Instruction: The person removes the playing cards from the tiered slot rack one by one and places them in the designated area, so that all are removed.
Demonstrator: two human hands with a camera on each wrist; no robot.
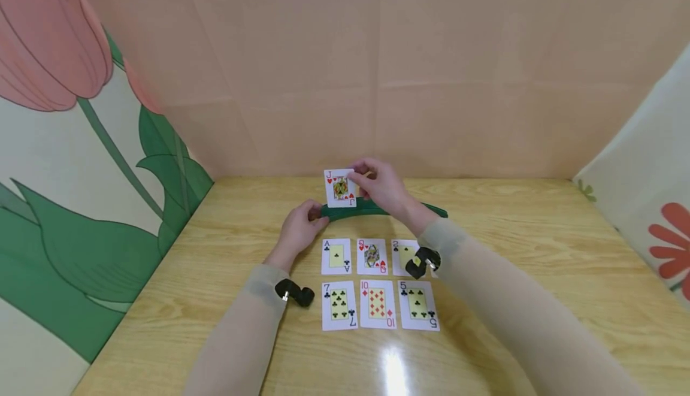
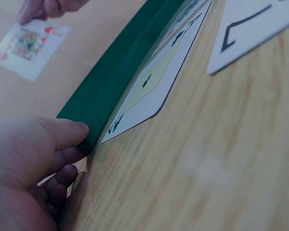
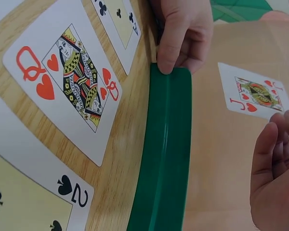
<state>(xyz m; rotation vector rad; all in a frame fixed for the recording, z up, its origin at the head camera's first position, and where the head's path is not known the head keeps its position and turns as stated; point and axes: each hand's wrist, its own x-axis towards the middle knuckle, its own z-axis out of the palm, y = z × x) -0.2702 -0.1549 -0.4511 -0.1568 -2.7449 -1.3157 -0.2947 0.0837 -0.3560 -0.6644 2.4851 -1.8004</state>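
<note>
My right hand pinches the jack of hearts by its right edge. The card is upright, face toward me, in front of the left part of a curved green card holder or just above it; whether it touches the slot I cannot tell in the head view, but both wrist views show it apart from the holder. My left hand grips the holder's left end, with the thumb on top. The holder's middle is partly behind my right hand in the head view.
Two rows of face-up cards lie nearer me: ace of clubs, queen of hearts and two of spades, partly hidden by the right wrist; below them seven of clubs, ten of diamonds and five of clubs.
</note>
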